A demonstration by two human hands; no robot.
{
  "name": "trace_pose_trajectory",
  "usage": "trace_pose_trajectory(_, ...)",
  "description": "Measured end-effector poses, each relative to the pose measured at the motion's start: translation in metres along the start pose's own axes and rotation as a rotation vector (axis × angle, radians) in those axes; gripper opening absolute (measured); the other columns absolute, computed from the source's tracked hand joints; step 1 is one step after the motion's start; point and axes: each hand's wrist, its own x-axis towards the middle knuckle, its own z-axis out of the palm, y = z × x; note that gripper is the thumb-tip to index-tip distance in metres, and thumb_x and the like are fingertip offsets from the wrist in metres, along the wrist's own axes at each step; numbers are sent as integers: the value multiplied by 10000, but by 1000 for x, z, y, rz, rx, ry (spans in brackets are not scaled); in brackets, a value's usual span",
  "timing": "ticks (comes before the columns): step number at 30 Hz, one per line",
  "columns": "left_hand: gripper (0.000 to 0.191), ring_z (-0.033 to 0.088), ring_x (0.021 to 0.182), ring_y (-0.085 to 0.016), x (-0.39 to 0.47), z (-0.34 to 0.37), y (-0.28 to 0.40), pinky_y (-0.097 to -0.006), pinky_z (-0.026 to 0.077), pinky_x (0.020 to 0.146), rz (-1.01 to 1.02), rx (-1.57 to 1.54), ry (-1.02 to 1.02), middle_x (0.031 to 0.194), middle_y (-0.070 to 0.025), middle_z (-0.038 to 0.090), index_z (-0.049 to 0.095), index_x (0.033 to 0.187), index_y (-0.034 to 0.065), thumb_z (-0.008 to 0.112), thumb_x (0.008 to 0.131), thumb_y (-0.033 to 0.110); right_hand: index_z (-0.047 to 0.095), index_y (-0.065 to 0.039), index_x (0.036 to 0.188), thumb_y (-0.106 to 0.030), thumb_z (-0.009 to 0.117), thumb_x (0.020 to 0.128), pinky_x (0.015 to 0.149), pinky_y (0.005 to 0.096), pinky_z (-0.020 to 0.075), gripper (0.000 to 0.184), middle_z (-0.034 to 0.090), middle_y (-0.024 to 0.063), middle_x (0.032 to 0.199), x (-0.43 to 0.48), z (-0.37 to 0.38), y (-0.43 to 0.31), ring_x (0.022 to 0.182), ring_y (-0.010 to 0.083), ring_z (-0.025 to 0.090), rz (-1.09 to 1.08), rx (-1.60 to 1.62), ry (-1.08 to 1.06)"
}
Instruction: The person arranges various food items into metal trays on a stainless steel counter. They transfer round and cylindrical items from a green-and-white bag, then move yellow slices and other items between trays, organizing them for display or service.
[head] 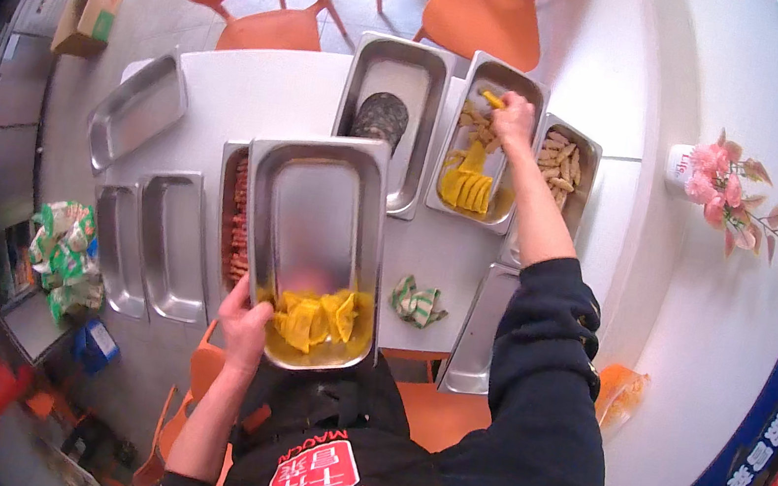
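My left hand (246,324) grips the left rim of a steel food pan (320,203), tilted towards me. Yellow folded food pieces (311,318) are gathered at its near end. Further off, my right hand (514,120) reaches into another steel pan (450,203) and pinches a yellow piece (491,98). In that pan a neat row of yellow folded pieces (466,189) lies at the near end, with paler strips (475,121) beyond. Part of its inside is hidden by my right hand and forearm.
A steel pan (407,193) holds a dark speckled mass (381,119). Pale finger-shaped pieces (560,164) fill a pan at right; reddish food (240,222) shows at left. Bare pans (173,242) sit further left. A striped cloth (418,302) lies on the white table (230,101), with orange chairs (483,21) beyond.
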Motion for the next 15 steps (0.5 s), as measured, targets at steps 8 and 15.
trace_pose_trajectory(8, 530, 581, 924, -94, 22, 20, -12, -227, 457, 837, 109, -110, -5, 1040, -27, 643, 572, 1247, -38, 467, 728, -68, 604, -20, 1138, -100, 700, 829, 733, 279, 515, 333, 665, 84, 930, -179, -120, -92, 827, 112, 623, -70, 981, -212)
trace_pose_trajectory(15, 499, 584, 817, -78, 28, 23, -15, -206, 473, 741, 119, -174, 19, 953, -6, 652, 613, 1184, -18, 467, 711, -78, 517, -23, 1261, -9, 662, 802, 902, 367, 483, 481, 602, 178, 1060, -353, -106, -202, 1002, 338, 603, -181, 575, -501)
